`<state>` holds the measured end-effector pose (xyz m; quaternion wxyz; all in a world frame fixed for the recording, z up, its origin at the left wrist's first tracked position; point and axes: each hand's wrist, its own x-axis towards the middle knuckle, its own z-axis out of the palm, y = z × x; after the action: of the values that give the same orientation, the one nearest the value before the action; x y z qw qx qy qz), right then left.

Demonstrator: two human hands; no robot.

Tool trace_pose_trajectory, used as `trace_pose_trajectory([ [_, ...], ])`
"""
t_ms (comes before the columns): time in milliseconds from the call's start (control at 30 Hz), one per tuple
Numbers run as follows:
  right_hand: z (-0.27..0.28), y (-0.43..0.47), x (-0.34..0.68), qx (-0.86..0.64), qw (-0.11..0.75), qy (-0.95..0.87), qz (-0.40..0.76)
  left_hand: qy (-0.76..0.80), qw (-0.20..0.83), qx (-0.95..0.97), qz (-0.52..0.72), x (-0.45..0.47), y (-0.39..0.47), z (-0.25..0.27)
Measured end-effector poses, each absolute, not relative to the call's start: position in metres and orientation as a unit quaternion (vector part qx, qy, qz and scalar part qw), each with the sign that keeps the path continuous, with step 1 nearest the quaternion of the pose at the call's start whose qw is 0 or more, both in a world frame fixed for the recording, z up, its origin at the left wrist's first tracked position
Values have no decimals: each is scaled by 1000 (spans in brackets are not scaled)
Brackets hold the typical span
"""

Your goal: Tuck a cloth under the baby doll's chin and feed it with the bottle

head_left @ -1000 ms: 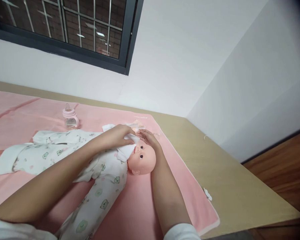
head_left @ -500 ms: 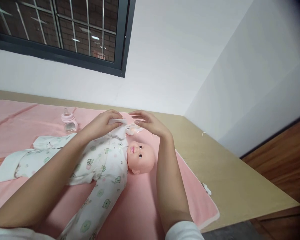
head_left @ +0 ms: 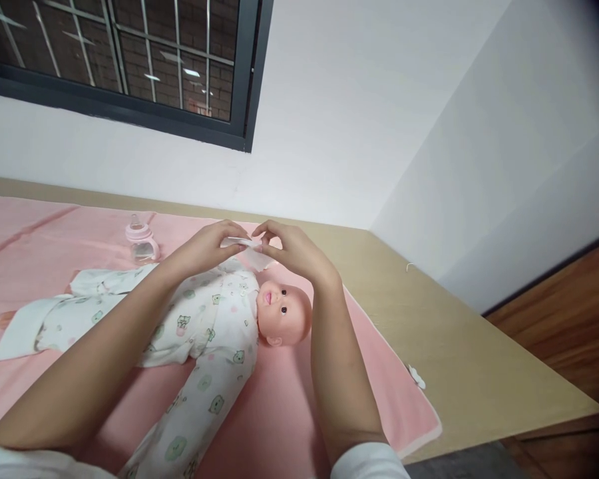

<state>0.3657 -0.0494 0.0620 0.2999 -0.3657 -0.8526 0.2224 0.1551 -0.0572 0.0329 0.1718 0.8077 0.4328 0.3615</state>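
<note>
A thin white tissue is stretched between my two hands, above the shoulder of a baby doll. My left hand pinches its left end between thumb and fingers. The right end is gripped between the thumb and fingers of my right hand. The doll lies on its back in a white patterned suit, head to the right, one sleeve stretched toward me. My forearms cross over part of its body and legs.
A pink baby bottle stands on the pink blanket beyond the doll's legs. A small white object lies at the blanket's right edge on the wooden tabletop. Behind are a white wall and a barred window.
My right hand has closed onto the tissue, which my left hand alone held before. The tissue now spans both hands, and the small packet behind it is mostly hidden.
</note>
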Motion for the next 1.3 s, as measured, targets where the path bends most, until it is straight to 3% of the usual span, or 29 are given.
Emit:
trace_pose_trajectory([
  [200, 53, -33, 371, -399, 317, -828, 234, 448, 162, 800, 364, 147, -56, 37],
  [400, 37, 4, 397, -493, 363, -766, 195, 567, 165, 689, 422, 106, -73, 65],
  [633, 17, 32, 428, -530, 332, -714, 314, 592, 176, 533, 578, 41, -63, 54],
  [767, 9, 40, 440, -553, 303, -705, 324, 653, 138, 510, 542, 20, -50, 38],
  [1033, -32, 66, 430, -388, 541, -616, 421, 683, 173, 478, 524, -5, -42, 18],
  [1167, -67, 77, 423, -385, 513, -589, 492, 704, 186, 411, 549, -11, -35, 10],
  [1300, -89, 79, 424, -420, 491, -585, 490, 719, 234, 365, 543, -12, -31, 7],
])
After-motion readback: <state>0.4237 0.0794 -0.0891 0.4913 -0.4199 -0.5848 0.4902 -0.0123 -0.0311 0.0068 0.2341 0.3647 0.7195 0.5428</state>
